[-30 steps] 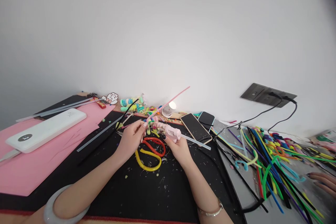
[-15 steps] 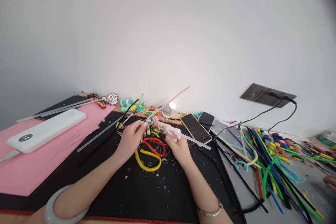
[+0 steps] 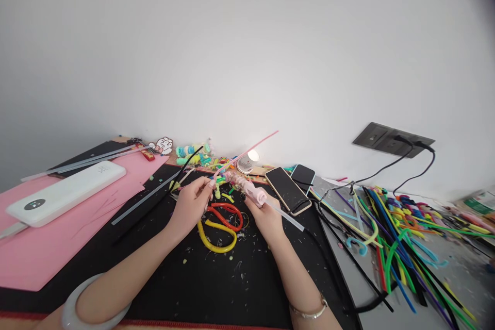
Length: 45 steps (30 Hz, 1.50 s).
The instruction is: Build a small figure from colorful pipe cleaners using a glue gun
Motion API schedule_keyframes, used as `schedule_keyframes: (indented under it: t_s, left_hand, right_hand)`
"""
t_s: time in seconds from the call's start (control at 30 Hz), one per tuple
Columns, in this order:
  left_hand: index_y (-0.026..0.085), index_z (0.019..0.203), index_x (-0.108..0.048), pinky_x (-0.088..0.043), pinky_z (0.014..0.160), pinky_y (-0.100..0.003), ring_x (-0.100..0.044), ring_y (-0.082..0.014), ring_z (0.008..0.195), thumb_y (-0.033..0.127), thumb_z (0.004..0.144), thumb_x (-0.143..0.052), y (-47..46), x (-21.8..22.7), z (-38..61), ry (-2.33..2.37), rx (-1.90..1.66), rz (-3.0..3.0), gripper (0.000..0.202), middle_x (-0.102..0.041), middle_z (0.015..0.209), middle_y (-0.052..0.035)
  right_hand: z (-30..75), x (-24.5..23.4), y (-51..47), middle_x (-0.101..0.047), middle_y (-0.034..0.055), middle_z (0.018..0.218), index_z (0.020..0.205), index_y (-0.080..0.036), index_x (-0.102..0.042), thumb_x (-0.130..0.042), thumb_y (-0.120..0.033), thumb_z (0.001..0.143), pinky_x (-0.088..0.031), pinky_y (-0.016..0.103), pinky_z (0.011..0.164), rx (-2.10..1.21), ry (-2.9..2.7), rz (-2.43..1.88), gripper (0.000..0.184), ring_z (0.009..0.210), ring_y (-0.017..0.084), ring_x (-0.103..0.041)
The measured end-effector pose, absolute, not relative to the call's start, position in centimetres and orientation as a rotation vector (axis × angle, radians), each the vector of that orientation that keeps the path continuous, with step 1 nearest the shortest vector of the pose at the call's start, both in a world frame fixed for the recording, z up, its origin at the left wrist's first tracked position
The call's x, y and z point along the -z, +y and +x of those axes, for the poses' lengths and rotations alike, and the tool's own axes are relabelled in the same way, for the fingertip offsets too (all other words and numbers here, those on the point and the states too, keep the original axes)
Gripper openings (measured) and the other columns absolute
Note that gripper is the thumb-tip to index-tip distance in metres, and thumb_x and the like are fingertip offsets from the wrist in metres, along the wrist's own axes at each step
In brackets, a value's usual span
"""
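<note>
My right hand (image 3: 265,216) is wrapped round a pink hot glue gun (image 3: 255,194), its nozzle pointing up and left. A translucent glue stick (image 3: 288,217) juts out of its back end. Pinched in my left hand (image 3: 193,201) is a pink pipe cleaner (image 3: 247,151) whose free end slants up to the right. The glue gun's front end is close to my left fingertips, beside small green and blue fuzzy pieces (image 3: 218,188); whether they touch is unclear. Between my hands, a red loop (image 3: 228,209) and a bent yellow piece (image 3: 217,247) lie on the black mat (image 3: 185,278).
At left, a white power bank (image 3: 69,191) rests on pink sheets (image 3: 34,263). Two phones (image 3: 286,190) and a paper cup (image 3: 247,163) stand behind my hands. Many-coloured pipe cleaners (image 3: 406,258) cover the grey table at right. Black cords run from a wall socket (image 3: 390,139).
The glue gun's back end has swung down, so the glue stick slopes more steeply. My left hand still pinches the pink pipe cleaner. Another person's hand at the right edge has gone from view.
</note>
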<state>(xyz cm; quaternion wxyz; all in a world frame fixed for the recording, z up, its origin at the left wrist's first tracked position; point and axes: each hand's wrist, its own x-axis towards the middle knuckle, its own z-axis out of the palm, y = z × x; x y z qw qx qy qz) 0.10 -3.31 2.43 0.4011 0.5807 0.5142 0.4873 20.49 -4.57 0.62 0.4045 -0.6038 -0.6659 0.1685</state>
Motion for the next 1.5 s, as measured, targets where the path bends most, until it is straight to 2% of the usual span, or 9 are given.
schedule_keyframes:
  t_s: [0.17,0.43,0.6,0.97,1.5]
  left_hand:
    - [0.023,0.066,-0.048,-0.034,0.043,-0.024,-0.040,-0.0119,0.040,0.046,0.086,-0.048,-3.5,-2.9,0.1,1.258,-1.284,1.444,0.030,-0.041,0.051,0.0060]
    - [0.023,0.065,-0.048,-0.034,0.043,-0.025,-0.041,-0.0124,0.040,0.046,0.086,-0.049,-3.6,-2.9,0.1,1.296,-1.300,1.462,0.031,-0.043,0.050,0.0057]
    - [0.023,0.065,-0.047,-0.034,0.044,-0.025,-0.042,-0.0125,0.041,0.046,0.086,-0.049,-3.4,-2.7,0.1,1.297,-1.299,1.460,0.031,-0.043,0.051,0.0056]
    - [0.023,0.062,-0.045,-0.034,0.048,-0.025,-0.044,-0.0133,0.046,0.042,0.088,-0.046,-3.4,-2.3,0.1,1.363,-1.260,1.628,0.033,-0.045,0.052,0.0046]
    - [0.022,0.064,-0.043,-0.031,0.053,-0.024,-0.043,-0.0125,0.049,0.037,0.092,-0.041,-3.0,-1.5,-0.1,1.401,-1.223,1.886,0.032,-0.045,0.054,0.0054]
  right_hand:
    - [20.8,-1.8,-4.5,-0.075,0.0041,0.093,0.098,-0.025,-0.070,-0.061,-0.034,0.082,-0.047,0.030,0.070,-0.286,-1.693,-1.672,0.021,0.081,0.024,-0.068]
    - [20.5,-1.5,-4.6,-0.075,0.0038,0.101,0.101,-0.023,-0.072,-0.058,-0.027,0.082,-0.050,0.029,0.079,-0.466,-1.634,-1.381,0.024,0.088,0.023,-0.068]
    - [20.9,-1.3,-4.5,-0.074,0.0039,0.096,0.100,-0.022,-0.073,-0.061,-0.026,0.079,-0.049,0.028,0.076,-0.429,-1.672,-1.455,0.025,0.082,0.022,-0.067]
    - [20.3,-1.3,-4.9,-0.066,0.0000,0.071,0.081,-0.018,-0.069,-0.060,-0.027,0.079,-0.046,0.025,0.063,-0.649,-1.742,-1.224,0.012,0.062,0.016,-0.056]
    - [20.4,-0.9,-4.7,-0.060,-0.0008,0.068,0.079,-0.018,-0.063,-0.061,-0.028,0.079,-0.042,0.025,0.061,-0.646,-1.736,-1.246,0.010,0.060,0.014,-0.050]
